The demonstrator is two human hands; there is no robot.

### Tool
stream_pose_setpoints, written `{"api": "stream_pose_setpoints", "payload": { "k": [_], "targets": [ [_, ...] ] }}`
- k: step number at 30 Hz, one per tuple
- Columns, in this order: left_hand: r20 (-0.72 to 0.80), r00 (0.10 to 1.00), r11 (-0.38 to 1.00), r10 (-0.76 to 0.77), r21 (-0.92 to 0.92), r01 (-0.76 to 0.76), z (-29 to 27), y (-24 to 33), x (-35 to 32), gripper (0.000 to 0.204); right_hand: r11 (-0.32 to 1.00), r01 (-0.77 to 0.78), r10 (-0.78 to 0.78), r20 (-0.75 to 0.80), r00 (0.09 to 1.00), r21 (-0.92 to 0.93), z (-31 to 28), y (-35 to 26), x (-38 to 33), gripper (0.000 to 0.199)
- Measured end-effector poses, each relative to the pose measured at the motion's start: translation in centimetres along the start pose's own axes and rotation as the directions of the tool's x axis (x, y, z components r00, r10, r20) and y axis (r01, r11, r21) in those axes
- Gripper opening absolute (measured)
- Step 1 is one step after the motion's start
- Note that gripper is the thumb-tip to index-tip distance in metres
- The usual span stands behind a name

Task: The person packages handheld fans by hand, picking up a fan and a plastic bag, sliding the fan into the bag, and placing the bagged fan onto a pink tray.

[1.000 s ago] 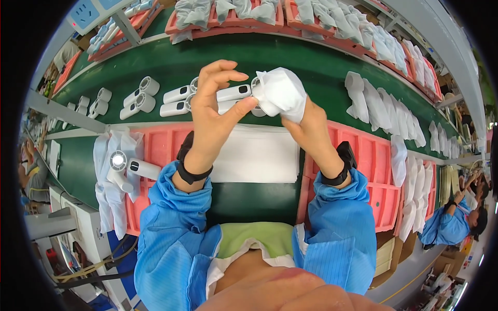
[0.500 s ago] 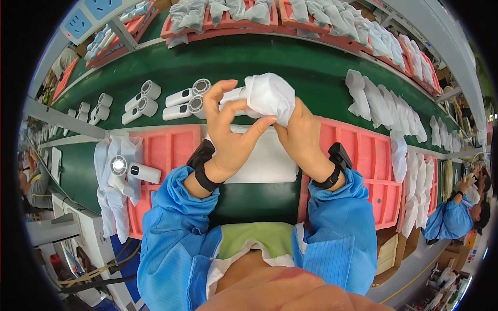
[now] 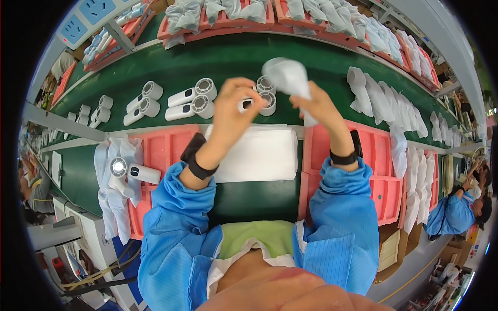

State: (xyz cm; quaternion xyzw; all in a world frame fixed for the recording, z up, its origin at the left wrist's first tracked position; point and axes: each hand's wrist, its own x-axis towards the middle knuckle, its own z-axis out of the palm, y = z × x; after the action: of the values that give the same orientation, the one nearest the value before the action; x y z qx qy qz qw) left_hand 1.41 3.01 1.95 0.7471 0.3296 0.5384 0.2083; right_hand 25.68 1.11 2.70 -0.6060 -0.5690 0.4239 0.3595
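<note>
My right hand point(image 3: 317, 105) is closed around the lower part of a handheld fan in a thin white bag point(image 3: 287, 75), lifted over the green work surface. The bagged fan tilts, its wide end up and to the left, and is blurred by motion. My left hand point(image 3: 233, 106) has its thumb and fingers curved apart, with nothing visibly held. It hovers over the left end of an unwrapped white handheld fan point(image 3: 267, 103), which shows through the gap between the fingers. A second fan point(image 3: 265, 83) lies just behind, partly hidden. Below both hands rests a stack of white bags or sheets point(image 3: 257, 155).
More white fans point(image 3: 203, 105) lie in pairs to the left. Bagged fans point(image 3: 378, 96) line the right side. Pink compartment trays point(image 3: 358, 181) flank the stack; the left one holds bags and two bare fans point(image 3: 144, 173). Filled trays point(image 3: 223, 22) stand at the back.
My right hand has carried the bagged fan up and to the right. My left hand has come off the bag and sits beside the bare fans, which now show more.
</note>
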Motion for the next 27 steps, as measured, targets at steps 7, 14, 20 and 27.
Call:
{"api": "stream_pose_setpoints", "payload": {
  "k": [7,14,20,27],
  "targets": [
    [0.693,0.704,0.983,-0.157,0.179,0.043,5.1,2.1,-6.0,0.026,0.322,-0.247,-0.583,-0.397,0.709,-0.914,0.3,7.8,3.0,0.044],
    [0.693,0.717,0.979,-0.076,0.187,-0.077,7.5,0.8,-7.4,0.025,0.913,0.241,-0.236,0.057,0.970,-0.329,5.7,6.2,3.9,0.068],
    [0.674,0.733,0.983,-0.097,0.181,-0.036,7.8,0.1,-6.8,0.017,0.925,0.355,-0.359,-0.009,0.933,-0.135,3.8,5.9,4.6,0.065],
    [0.649,0.732,0.934,-0.207,-0.090,0.344,3.8,-0.2,-1.4,0.008,0.927,0.345,-0.323,-0.155,0.934,0.149,-7.7,-1.5,-3.6,0.062]
  ]
}}
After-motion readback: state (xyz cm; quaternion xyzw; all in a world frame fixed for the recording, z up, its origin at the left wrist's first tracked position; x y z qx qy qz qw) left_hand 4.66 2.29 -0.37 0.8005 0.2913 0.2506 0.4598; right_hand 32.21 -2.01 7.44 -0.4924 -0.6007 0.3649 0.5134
